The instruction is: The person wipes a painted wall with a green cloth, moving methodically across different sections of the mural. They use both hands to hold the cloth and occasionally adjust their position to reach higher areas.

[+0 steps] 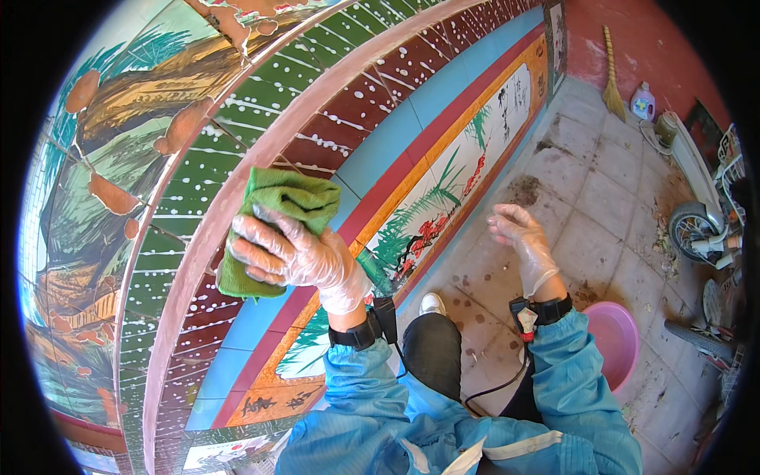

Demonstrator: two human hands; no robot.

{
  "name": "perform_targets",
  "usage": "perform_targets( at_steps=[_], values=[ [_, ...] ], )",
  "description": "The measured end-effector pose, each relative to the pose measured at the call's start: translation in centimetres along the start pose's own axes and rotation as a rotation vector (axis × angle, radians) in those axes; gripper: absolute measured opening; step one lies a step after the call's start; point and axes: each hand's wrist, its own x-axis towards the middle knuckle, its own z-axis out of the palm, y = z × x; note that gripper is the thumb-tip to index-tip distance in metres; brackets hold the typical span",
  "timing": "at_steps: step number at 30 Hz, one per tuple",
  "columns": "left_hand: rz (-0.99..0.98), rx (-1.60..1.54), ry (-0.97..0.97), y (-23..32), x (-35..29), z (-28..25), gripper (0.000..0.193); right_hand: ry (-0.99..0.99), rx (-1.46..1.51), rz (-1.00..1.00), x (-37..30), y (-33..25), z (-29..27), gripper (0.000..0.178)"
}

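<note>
Green, soft-looking cloth folded into a thick pad (297,190) sits at the left of our scene against the painted, tiled wall, covering part of the smooth pink band (273,138) and some of the white-flecked maroon tiles (340,127). Our left hand (301,257), in a thin, clear plastic glove (346,281), has hold of it: the fingers are a little parted and bent across its face, pressing it toward the wall, with loose folds bulging past them on the far side and a single flap hanging on the near left. Our right hand (518,229), gloved alike, is well apart to the right, over the grey square floor tiles (590,190), its fingers loosely half curled with nothing visible in them. We judge the cloth light, limp and impossible to break, though we cannot tell whether it is damp, which would add weight. Its nap should grip well enough, while the slick, wrinkled gloves may slide on it, so we would take it across the middle of the folded pad with the fingers spread, and tuck the loose far folds under the palm. To the near right, the round pink plastic basin (617,336) stands on the floor by our right sleeve.
</note>
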Motion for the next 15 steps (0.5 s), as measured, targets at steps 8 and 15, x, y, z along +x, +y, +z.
perform_targets(
  at_steps=[8,15],
  values=[
    [0.059,0.016,-0.195,4.5,1.5,0.1,0.061,0.007,0.002,0.001,0.3,0.3,0.6,0.028],
    [0.19,0.016,-0.292,7.9,2.1,1.3,0.076,0.023,0.006,0.021,0.5,0.1,1.1,0.031]
  ],
)
